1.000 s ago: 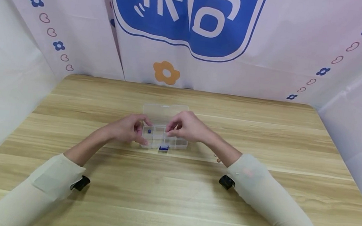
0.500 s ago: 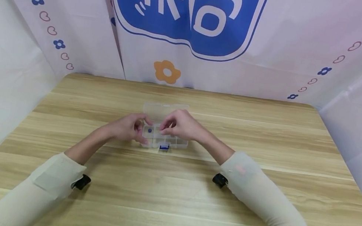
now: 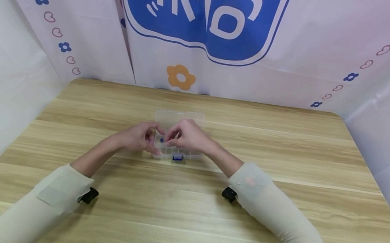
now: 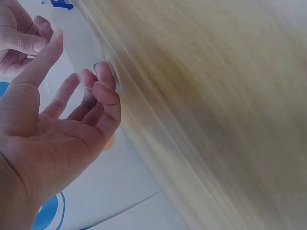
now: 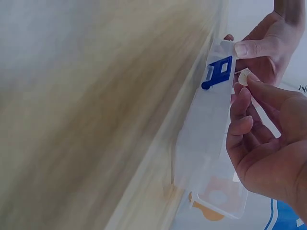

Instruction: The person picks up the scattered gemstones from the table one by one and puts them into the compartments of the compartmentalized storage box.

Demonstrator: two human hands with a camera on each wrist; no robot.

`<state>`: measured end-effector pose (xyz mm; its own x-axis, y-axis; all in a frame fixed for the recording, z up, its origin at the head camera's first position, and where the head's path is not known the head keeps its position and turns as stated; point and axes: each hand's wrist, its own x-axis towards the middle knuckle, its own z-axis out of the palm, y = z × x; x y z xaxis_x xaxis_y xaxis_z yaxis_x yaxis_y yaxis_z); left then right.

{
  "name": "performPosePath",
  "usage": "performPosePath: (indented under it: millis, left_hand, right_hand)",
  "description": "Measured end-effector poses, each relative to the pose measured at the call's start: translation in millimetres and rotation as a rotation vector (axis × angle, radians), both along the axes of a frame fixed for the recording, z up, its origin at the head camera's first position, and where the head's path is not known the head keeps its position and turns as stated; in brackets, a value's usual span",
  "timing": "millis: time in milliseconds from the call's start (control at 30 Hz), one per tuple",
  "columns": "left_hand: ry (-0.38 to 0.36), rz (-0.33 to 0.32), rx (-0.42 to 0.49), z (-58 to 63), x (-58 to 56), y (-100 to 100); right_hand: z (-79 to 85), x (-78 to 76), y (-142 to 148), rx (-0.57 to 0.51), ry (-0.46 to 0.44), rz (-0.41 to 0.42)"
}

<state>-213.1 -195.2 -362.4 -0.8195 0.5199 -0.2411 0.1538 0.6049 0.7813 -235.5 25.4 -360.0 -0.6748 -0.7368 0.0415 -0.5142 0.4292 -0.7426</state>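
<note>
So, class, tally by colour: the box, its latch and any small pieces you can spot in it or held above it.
Clear: 1 (the box)
Blue: 2 (the latch, the small blue piece in the box)
Whitish: 1 (the whitish piece pinched by the right hand)
Total: 4 visible; that hand covers part of the box.

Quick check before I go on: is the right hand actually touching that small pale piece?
Touching. The right wrist view shows it: the right hand pinches the small pale piece, with no gap between skin and piece.
</note>
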Motion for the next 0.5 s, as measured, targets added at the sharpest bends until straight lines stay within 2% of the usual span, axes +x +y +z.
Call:
performPosePath:
  millis: [500]
  left_hand:
    - [-0.011,0.003,0.002,2.6,0.8,1]
  right_hand:
    - [-3.4,2.4,-13,0.030,-0.032,-0.031]
